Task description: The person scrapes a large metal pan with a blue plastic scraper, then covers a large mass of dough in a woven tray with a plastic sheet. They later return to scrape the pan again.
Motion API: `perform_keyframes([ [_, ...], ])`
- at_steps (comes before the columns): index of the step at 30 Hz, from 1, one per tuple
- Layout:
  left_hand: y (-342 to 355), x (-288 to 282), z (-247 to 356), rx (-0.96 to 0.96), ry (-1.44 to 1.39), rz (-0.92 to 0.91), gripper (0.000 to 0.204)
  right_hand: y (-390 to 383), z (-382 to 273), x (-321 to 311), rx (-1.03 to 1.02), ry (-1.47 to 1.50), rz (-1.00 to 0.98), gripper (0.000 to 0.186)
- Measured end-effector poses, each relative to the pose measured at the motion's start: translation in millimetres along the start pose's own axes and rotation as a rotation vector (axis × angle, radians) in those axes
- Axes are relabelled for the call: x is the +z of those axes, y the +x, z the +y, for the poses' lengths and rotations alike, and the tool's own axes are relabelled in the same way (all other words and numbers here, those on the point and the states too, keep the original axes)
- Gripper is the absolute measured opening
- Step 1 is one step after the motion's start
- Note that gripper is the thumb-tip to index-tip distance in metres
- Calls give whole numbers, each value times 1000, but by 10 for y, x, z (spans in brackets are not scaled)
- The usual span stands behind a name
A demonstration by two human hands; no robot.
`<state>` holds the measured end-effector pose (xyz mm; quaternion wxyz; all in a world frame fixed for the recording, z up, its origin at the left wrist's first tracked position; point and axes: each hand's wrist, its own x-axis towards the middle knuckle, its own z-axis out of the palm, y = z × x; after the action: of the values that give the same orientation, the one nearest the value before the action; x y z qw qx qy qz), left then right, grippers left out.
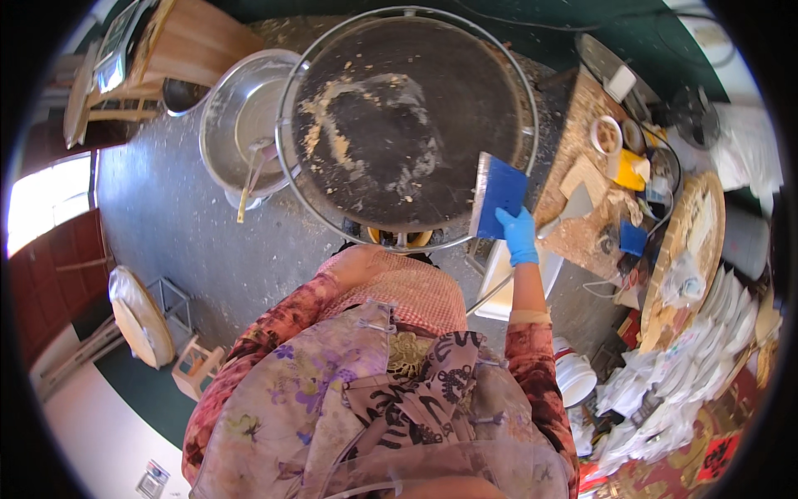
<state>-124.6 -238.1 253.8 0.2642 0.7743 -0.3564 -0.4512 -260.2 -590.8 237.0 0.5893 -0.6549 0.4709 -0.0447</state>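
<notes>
A large round dark griddle (399, 125) with a metal rim stands in front of me, with crumbs and pale batter traces on its surface. My right hand (519, 235), in a blue glove, holds a blue flat scraper (499, 193) upright at the griddle's right front edge. My left arm (283, 320) is bent against my body in a patterned sleeve; the left hand is hidden behind my clothing.
A big metal bowl (241, 125) with a ladle stands left of the griddle. A cluttered wooden table (582, 200) with bowls and tools is at the right. White packets (690, 349) pile up at the lower right. A white bucket (575, 374) sits by my right side.
</notes>
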Motion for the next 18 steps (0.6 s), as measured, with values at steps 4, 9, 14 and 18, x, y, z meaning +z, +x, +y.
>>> perform_keyframes([
  [4,-368,-132,-385,-94,-138,105,45,352,-78,440,-3,-166,89,31],
  [9,-688,-303,-588,-275,-257,111,43,639,-463,2056,-120,-512,-7,34],
  [14,-813,-379,-802,-292,-312,228,44,471,-783,2968,-202,-425,-222,30],
  [18,-931,-311,-1134,-402,-455,297,43,782,-872,2077,-154,-233,-124,34],
])
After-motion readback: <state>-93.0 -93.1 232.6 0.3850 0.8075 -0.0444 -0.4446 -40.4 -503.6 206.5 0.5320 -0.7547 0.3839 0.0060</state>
